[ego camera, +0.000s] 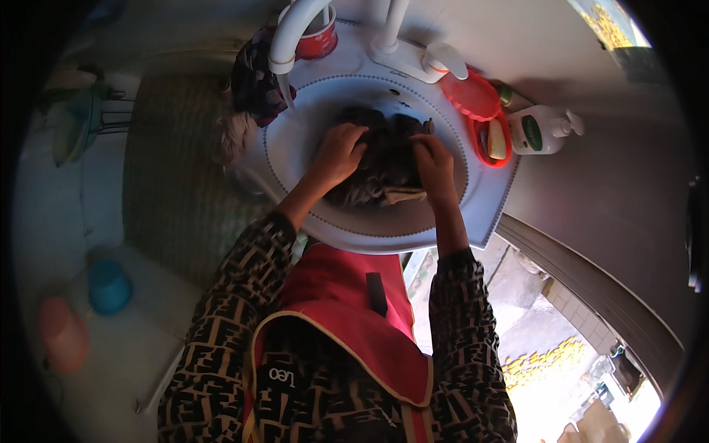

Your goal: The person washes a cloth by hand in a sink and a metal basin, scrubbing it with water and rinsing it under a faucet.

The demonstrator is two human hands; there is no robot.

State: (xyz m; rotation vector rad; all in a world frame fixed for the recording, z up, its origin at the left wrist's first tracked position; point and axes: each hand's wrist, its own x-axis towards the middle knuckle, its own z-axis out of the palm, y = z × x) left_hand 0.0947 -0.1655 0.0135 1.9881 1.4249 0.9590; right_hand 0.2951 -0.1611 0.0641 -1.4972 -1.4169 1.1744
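Observation:
A bundle of dark wet-looking cloth lies in the white oval basin of a washbasin. My left hand grips its left side with curled fingers. On the right, my right hand holds the cloth's other side, fingertips pressed into the folds. A tan patch shows at the bundle's near edge. Upper left of the basin arches a white faucet spout, with a thin stream of water below it. Another dark patterned cloth hangs over the left rim.
On the right rim, a red soap dish holds a bar of soap, beside its red lid. A white pump bottle stands by the wall. Behind are a faucet handle and red cup. Blue and pink containers sit lower left.

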